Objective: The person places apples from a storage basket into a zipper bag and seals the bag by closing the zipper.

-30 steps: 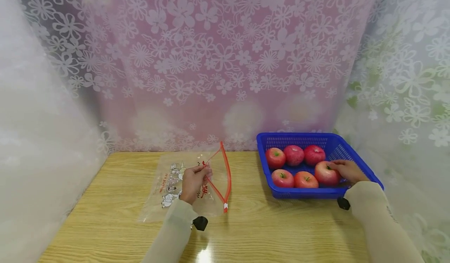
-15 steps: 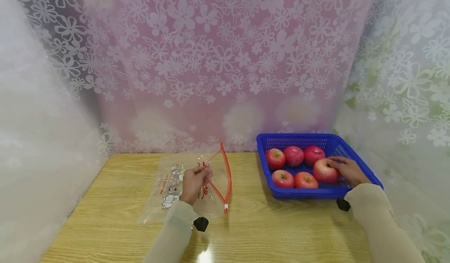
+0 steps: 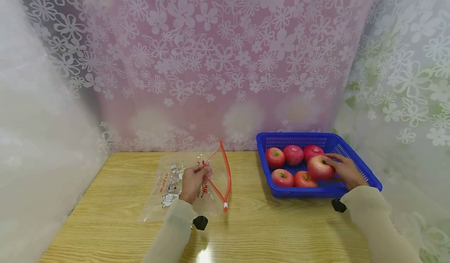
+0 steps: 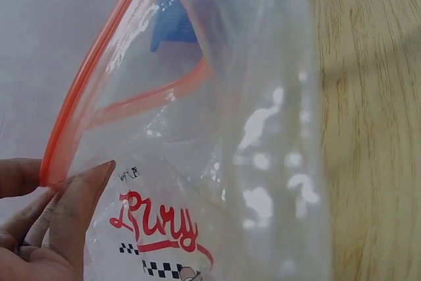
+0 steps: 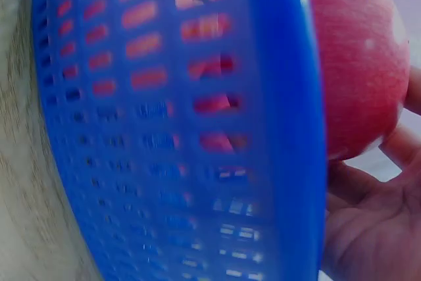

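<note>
A clear plastic zip bag (image 3: 161,192) with an orange-red zip edge and cartoon print lies on the table at the left. My left hand (image 3: 193,183) pinches its upper layer at the zip edge, so the mouth gapes toward the right. The left wrist view shows the thumb and fingers on the orange strip (image 4: 72,113). At the right, my right hand (image 3: 346,171) grips a red apple (image 3: 320,167), raised a little in the blue basket (image 3: 291,193). In the right wrist view the basket wall hides part of this apple (image 5: 362,64).
Several other apples sit in the basket, such as one at the back left (image 3: 275,158) and one at the front (image 3: 282,178). The wooden table (image 3: 253,231) stretches between bag and basket. A flowered curtain (image 3: 225,67) hangs behind, with more sheeting at both sides.
My right hand has lifted the gripped apple slightly and shifted it left within the basket. My left hand and the bag have stayed nearly still.
</note>
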### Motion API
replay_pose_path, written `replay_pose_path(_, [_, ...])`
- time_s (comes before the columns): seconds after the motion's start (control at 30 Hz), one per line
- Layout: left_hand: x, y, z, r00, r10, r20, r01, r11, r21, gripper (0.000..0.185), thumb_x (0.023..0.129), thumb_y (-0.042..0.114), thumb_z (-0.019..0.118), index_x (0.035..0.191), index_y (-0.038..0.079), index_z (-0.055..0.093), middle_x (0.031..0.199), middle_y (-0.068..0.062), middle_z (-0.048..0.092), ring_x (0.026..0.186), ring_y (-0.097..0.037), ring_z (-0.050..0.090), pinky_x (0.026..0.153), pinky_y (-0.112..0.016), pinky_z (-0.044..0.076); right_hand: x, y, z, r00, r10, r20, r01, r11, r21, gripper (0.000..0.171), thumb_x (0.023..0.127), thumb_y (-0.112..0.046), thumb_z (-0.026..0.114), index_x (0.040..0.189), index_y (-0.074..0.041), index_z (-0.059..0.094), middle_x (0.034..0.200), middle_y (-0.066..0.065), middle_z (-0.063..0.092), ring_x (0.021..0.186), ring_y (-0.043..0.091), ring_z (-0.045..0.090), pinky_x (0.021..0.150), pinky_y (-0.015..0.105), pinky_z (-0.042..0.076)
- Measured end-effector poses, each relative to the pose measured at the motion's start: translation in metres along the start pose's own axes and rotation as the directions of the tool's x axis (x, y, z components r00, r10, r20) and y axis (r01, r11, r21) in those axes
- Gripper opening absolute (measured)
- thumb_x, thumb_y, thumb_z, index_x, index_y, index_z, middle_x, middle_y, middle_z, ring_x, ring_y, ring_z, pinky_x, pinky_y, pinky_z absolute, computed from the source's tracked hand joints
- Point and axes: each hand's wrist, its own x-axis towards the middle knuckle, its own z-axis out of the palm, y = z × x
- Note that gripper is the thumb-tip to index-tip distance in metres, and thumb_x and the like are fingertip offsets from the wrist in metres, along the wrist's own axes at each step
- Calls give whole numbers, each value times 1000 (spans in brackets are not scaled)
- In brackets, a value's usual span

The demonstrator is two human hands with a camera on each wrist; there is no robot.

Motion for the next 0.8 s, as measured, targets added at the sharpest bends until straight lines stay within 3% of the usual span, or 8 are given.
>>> replay_pose_path(0.17, [0,-1,-1,1000,1,4,-1,1000,-3,28,97,10,58,115,-10,64,99,-19,71,81,-13,69,66,-26,57,-5,-7,10,1000,-15,-9,15,998,57,67,98,-46,50,143,2,36,148,31,22,96,7,52,80,37,56])
replay_pose_path(0.37, [-1,-1,-1,1000,-8,1,8,1000,-5,28,97,11,59,115,-9,65,100,-19,71,81,-12,69,66,-25,57,-13,-18,22,999,-30,20,25,982,188,35,99,-42,51,127,-22,53,139,23,33,88,3,58,82,42,56])
replay_pose_path(0.5, [-2,0,-1,1000,-10,0,10,1000,-6,27,97,11,58,115,-8,65,100,-20,71,80,-13,69,64,-24,56,-16,-25,30,999,-40,37,30,970,243,22,99,-41,52,118,-31,55,131,15,41,88,4,60,80,39,56])
replay_pose_path(0.67, [-2,1,-1,1000,-16,4,16,1000,-7,28,97,11,58,116,-8,65,101,-20,71,79,-11,69,62,-22,55,-20,-31,38,998,-44,47,30,964,263,17,98,-41,53,114,-35,57,114,-4,48,89,7,60,78,36,56])
replay_pose_path(0.8, [-3,1,0,1000,-17,6,17,1000,-7,28,97,11,58,116,-8,65,101,-20,70,79,-10,69,62,-22,55,-23,-36,47,996,-58,62,39,961,275,22,98,-41,53,118,-33,57,110,-9,51,90,8,60,79,35,56])
